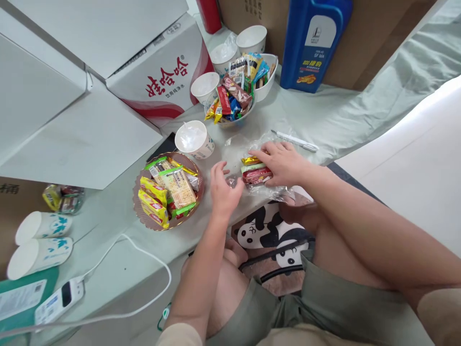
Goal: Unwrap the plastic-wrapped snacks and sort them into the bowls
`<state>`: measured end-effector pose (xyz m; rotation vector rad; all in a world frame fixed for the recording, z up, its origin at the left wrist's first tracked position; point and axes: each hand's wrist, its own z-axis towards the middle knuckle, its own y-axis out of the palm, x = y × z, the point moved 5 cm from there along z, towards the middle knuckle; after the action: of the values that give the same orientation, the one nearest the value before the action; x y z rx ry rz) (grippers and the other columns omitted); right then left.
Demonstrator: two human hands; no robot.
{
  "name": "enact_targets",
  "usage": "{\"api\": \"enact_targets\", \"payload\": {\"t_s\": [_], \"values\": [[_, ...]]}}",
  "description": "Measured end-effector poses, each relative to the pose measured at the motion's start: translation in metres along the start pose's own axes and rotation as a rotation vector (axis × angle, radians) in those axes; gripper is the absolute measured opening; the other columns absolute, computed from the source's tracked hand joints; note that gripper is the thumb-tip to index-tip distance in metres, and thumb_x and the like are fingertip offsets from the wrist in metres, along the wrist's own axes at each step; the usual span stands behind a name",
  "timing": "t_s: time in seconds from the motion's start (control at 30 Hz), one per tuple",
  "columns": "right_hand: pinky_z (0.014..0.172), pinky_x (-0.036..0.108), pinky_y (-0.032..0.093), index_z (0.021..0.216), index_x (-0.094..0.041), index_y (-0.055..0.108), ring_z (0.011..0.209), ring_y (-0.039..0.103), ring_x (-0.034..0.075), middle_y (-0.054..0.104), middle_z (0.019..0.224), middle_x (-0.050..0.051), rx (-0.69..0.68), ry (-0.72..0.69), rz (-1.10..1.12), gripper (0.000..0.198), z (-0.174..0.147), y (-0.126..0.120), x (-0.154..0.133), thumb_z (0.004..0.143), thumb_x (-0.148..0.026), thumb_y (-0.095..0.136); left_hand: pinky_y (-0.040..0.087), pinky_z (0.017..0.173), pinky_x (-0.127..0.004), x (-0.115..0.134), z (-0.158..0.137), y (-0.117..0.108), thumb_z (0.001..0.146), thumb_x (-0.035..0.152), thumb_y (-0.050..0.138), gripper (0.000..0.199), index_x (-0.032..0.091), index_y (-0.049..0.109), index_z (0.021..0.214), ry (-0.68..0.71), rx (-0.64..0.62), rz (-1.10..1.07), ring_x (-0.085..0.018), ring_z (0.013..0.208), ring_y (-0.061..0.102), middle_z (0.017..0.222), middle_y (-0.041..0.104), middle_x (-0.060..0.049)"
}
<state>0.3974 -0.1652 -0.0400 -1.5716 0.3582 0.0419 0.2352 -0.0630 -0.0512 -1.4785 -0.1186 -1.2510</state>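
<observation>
My left hand [225,190] is raised over the table's front side, fingers apart and curved, with nothing in it. My right hand [283,161] grips a small row of wrapped snack packets [256,174], gold, pale green and red, between thumb and fingers. Beneath them is a crinkled clear plastic bag [281,193]. A white pen [295,141] lies just beyond my right hand. To the left of my left hand, a scalloped plate [139,214] bears biscuit packets [179,187] and yellow-wrapped snacks [153,206].
A paper cup [202,148] stands behind the plate. Farther back are a bowl of snacks [232,103], more cups, a blue jug [311,48] and a white carton [158,81]. A power strip [59,300] with a white cable [154,257] lies at the left.
</observation>
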Motion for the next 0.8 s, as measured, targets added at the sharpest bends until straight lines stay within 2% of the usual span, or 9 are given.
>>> {"api": "enact_targets", "payload": {"t_s": [0.1, 0.2, 0.37, 0.43, 0.57, 0.67, 0.8], "values": [[0.089, 0.045, 0.040, 0.141, -0.020, 0.052, 0.113, 0.057, 0.038, 0.057, 0.130, 0.019, 0.011, 0.016, -0.018, 0.070, 0.000, -0.003, -0.001, 0.074, -0.036, 0.067, 0.060, 0.076, -0.030, -0.002, -0.001, 0.007, 0.073, 0.008, 0.058, 0.070, 0.019, 0.044, 0.141, -0.033, -0.043, -0.172, -0.017, 0.095, 0.070, 0.152, 0.045, -0.017], [0.086, 0.044, 0.041, 0.131, -0.019, 0.055, 0.110, 0.058, 0.037, 0.060, 0.127, 0.018, -0.008, 0.003, 0.001, 0.060, 0.000, -0.002, -0.004, 0.074, -0.036, 0.064, 0.059, 0.061, -0.024, -0.005, -0.001, 0.012, 0.070, 0.003, 0.055, 0.080, 0.026, 0.043, 0.146, -0.112, -0.097, -0.265, -0.019, 0.099, 0.071, 0.157, 0.043, -0.013], [0.086, 0.044, 0.043, 0.143, -0.018, 0.046, 0.109, 0.062, 0.036, 0.069, 0.121, 0.017, -0.071, 0.005, 0.026, 0.074, 0.000, 0.002, -0.007, 0.073, -0.035, 0.064, 0.053, 0.045, -0.020, -0.006, -0.002, 0.012, 0.070, -0.001, 0.053, 0.080, 0.031, 0.049, 0.144, -0.317, -0.093, -0.385, -0.025, 0.108, 0.071, 0.156, 0.047, -0.009], [0.086, 0.043, 0.044, 0.144, -0.018, 0.046, 0.108, 0.063, 0.035, 0.070, 0.123, 0.016, -0.064, 0.002, 0.043, 0.075, -0.001, 0.002, -0.008, 0.074, -0.035, 0.064, 0.050, 0.042, -0.019, -0.004, -0.004, 0.011, 0.069, -0.002, 0.052, 0.080, 0.030, 0.049, 0.142, -0.396, -0.102, -0.469, -0.025, 0.104, 0.073, 0.156, 0.048, -0.009], [0.075, 0.038, 0.045, 0.124, -0.021, 0.059, 0.099, 0.066, 0.031, 0.070, 0.117, 0.013, -0.060, -0.009, 0.154, 0.052, -0.005, -0.002, -0.009, 0.075, -0.036, 0.063, 0.040, 0.038, -0.016, 0.001, -0.008, 0.008, 0.067, -0.002, 0.051, 0.073, 0.029, 0.054, 0.133, -0.513, -0.157, -0.776, -0.023, 0.102, 0.073, 0.151, 0.054, -0.007], [0.066, 0.034, 0.043, 0.106, -0.021, 0.060, 0.084, 0.065, 0.027, 0.070, 0.097, 0.009, -0.091, 0.040, 0.282, 0.039, -0.007, -0.005, -0.007, 0.072, -0.040, 0.067, 0.039, 0.042, -0.015, 0.005, -0.007, 0.006, 0.063, 0.003, 0.057, 0.068, 0.026, 0.060, 0.127, -0.532, -0.180, -1.060, -0.024, 0.110, 0.070, 0.145, 0.059, -0.007], [0.061, 0.033, 0.040, 0.095, -0.023, 0.053, 0.069, 0.057, 0.021, 0.063, 0.078, 0.002, -0.054, 0.140, 0.524, 0.038, -0.006, -0.011, -0.003, 0.069, -0.046, 0.070, 0.042, 0.049, -0.014, 0.009, -0.001, 0.003, 0.051, 0.000, 0.055, 0.074, 0.023, 0.065, 0.120, -0.521, -0.206, -1.317, -0.030, 0.128, 0.063, 0.150, 0.055, -0.006]]}}
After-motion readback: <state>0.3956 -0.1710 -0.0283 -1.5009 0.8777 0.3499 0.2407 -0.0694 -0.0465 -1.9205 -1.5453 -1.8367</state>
